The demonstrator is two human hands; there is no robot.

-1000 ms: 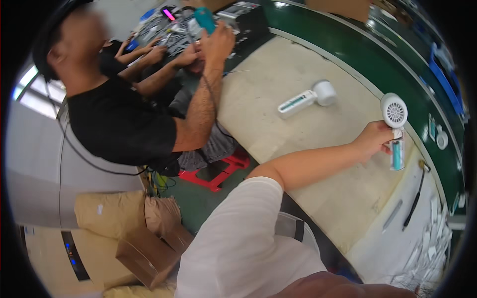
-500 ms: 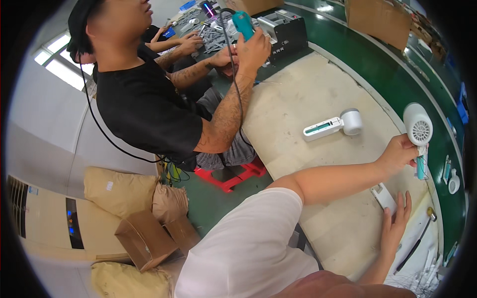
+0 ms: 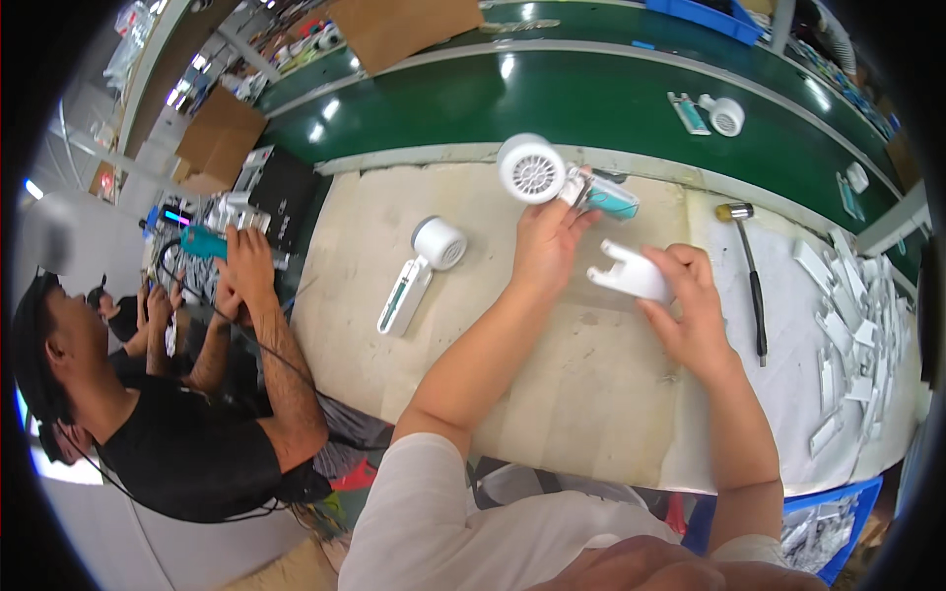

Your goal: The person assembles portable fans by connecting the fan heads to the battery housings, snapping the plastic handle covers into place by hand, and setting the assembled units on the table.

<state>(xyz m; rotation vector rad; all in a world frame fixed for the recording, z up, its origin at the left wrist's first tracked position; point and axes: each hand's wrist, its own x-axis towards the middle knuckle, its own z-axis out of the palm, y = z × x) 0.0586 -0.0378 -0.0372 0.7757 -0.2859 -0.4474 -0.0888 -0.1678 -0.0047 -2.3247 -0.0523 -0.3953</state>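
My left hand (image 3: 547, 248) is closed on a white handheld fan (image 3: 532, 172), its round grille toward me. The handle end is uncovered, with a teal battery (image 3: 611, 200) and thin wires in sight. Just right of it, my right hand (image 3: 690, 300) grips a white plastic handle cover (image 3: 633, 273) between thumb and fingers. The cover's forked end points toward the fan, and the two parts are apart. Left of my hands, a second white fan (image 3: 439, 243) lies on the tabletop with a teal strip along its handle.
A hammer (image 3: 752, 281) with a black handle lies to the right, beside a heap of white plastic pieces (image 3: 847, 335). A green conveyor belt (image 3: 424, 108) runs behind the table, carrying more fan parts (image 3: 724, 115). At left, a co-worker (image 3: 177, 433) holds a teal tool (image 3: 204, 242).
My view has swung to the right. The handle cover, earlier lying on the table under my right hand, is now lifted in it near the fan. My left hand still holds the fan.
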